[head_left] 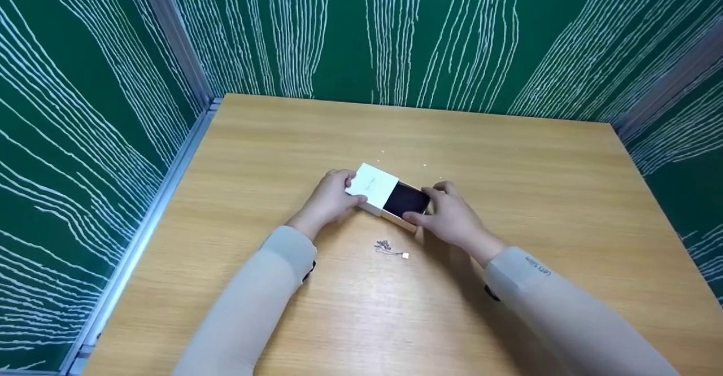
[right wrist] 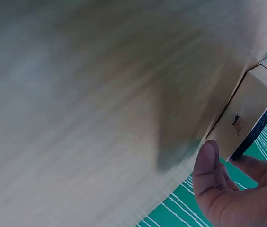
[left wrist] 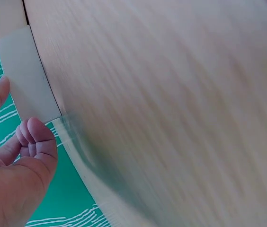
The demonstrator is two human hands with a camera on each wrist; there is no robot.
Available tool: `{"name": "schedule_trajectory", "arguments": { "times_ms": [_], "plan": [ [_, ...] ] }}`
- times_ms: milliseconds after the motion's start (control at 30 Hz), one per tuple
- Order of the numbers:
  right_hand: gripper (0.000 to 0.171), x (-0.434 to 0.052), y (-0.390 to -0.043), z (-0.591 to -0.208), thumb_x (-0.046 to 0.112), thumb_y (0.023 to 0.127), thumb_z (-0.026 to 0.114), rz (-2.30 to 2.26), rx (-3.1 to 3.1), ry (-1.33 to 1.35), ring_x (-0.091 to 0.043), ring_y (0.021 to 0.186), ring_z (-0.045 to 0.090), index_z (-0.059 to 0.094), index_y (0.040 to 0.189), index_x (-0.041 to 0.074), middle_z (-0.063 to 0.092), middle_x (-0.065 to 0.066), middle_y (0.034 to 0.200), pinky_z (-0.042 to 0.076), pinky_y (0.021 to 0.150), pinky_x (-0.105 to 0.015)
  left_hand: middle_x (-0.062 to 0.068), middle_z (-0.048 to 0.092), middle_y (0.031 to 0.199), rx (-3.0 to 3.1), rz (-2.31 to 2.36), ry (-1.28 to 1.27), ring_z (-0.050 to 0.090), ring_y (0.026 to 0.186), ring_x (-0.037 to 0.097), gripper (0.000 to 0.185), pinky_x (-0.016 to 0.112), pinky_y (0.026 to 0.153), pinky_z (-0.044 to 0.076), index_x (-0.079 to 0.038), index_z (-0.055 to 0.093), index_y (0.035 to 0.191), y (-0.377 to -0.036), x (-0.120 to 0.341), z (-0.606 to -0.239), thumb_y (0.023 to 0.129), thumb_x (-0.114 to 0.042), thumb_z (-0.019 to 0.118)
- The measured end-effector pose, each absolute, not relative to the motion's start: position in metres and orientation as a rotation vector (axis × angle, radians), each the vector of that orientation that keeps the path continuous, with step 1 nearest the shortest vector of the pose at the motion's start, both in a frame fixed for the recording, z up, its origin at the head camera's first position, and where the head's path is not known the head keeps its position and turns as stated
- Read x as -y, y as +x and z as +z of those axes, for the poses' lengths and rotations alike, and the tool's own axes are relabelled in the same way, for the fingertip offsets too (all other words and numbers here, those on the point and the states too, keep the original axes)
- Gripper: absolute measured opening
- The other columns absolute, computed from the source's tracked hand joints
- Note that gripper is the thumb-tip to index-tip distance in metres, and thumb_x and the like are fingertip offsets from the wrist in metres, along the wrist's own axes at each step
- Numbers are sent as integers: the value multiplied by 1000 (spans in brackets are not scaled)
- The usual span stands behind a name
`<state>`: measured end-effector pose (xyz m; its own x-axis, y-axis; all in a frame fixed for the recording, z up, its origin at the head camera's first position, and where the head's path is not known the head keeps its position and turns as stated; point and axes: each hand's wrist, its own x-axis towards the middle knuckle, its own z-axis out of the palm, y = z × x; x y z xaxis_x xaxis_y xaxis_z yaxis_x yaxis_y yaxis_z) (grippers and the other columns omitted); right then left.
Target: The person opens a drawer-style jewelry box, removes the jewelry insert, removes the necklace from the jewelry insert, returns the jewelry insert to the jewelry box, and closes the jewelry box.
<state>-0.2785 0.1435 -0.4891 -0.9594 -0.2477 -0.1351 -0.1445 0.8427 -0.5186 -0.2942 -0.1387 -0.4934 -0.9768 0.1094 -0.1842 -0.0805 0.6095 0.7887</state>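
Sleeve [head_left: 370, 187] is gripped by the left hand [head_left: 330, 198], tray [head_left: 404, 202] by the right hand [head_left: 449, 215]. Tray is judged partly drawn out, with full separation left; a chain [head_left: 390, 248] lies nearer than both hands.

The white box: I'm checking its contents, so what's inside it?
The white box is slid partly open, showing a dark tray lining. Anything under the sleeve stays hidden.
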Motion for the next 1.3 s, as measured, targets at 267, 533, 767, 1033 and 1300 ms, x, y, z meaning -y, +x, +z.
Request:
{"name": "schedule_trajectory", "arguments": {
  "times_ms": [267,533,767,1033,1300],
  "plan": [
    [79,-147,-273,-487,51,101,82,-834,-2862,-278,-38,112,64,59,161,6,54,-19,150,54,106,-56,17,61,141,-2649,1291,57,61,130,28,73,43,125,50,2,52,165,-298,138,-487,104,-20,85],
    [70,-145,-274,-490,45,101,83,-802,-2885,-260,-33,102,64,64,156,6,63,-17,134,53,96,-51,15,60,147,-2633,1294,31,61,138,29,74,43,129,48,-2,50,167,-299,133,-485,104,-20,84],
    [68,-146,-276,-491,43,101,83,-772,-2865,-227,-35,108,67,65,155,6,64,-21,137,56,106,-58,17,61,151,-2634,1318,47,60,145,31,74,44,133,45,-2,52,166,-299,129,-488,103,-20,86],
    [86,-150,-270,-488,53,97,86,-868,-2809,-210,-42,126,65,55,162,6,61,-25,153,51,118,-64,12,63,134,-2598,1400,22,59,128,26,73,43,124,51,0,54,164,-297,133,-494,100,-14,88],
    [109,-155,-268,-490,49,86,97,-905,-2748,-221,-44,139,59,44,167,-2,57,-30,161,44,129,-64,11,68,131,-2616,1426,20,64,122,24,67,42,115,57,1,62,158,-295,141,-497,98,-15,89]
  ]
}}
